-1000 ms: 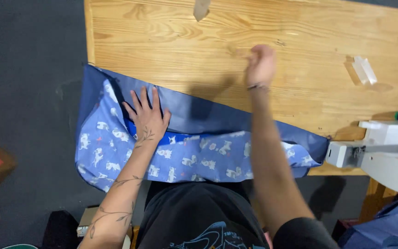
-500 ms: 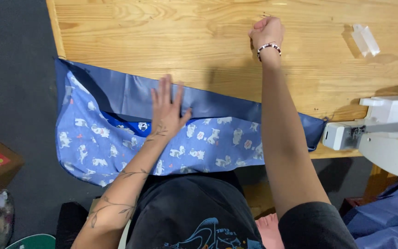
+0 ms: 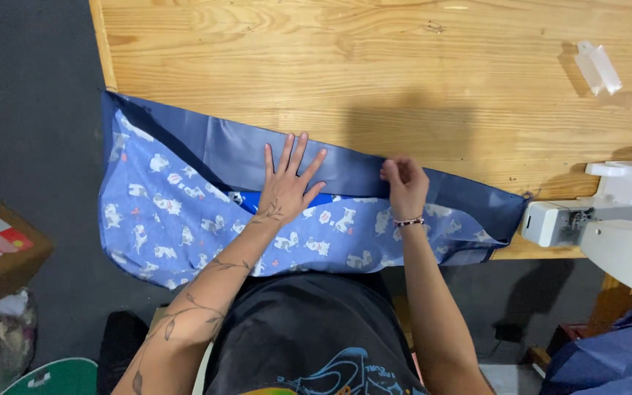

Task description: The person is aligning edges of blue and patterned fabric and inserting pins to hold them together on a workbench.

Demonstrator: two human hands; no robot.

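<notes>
Both hands rest on a long piece of blue fabric (image 3: pixel 184 219) that lies along the near edge of a wooden table (image 3: pixel 374 80). The left hand (image 3: pixel 287 183) is laid flat, palm down, fingers spread wide, pressing the cloth where its plain dark-blue band meets the printed part. The right hand (image 3: pixel 406 184) sits just beside it, to the right, fingers curled and tips drawn together at the fold of the plain band; it seems to be pinching the cloth's edge, though the fingertips are partly hidden by the knuckles. A beaded bracelet (image 3: pixel 408 221) circles the right wrist.

The fabric is lighter blue on its near half, printed with small white animal shapes, and plain dark blue on the strip farther up the table. Its near side hangs off the table edge toward the person's lap, and its left end droops past the table's corner. A small patch of brighter blue (image 3: pixel 246 201) shows beneath the left wrist.

At the right end of the cloth stands a white sewing machine (image 3: pixel 608 219), touching or almost touching the fabric's tip. Farther up the table, well apart, lies a small clear plastic piece (image 3: pixel 597 67). A cardboard box (image 3: pixel 1 245) sits on the dark floor to the left.
</notes>
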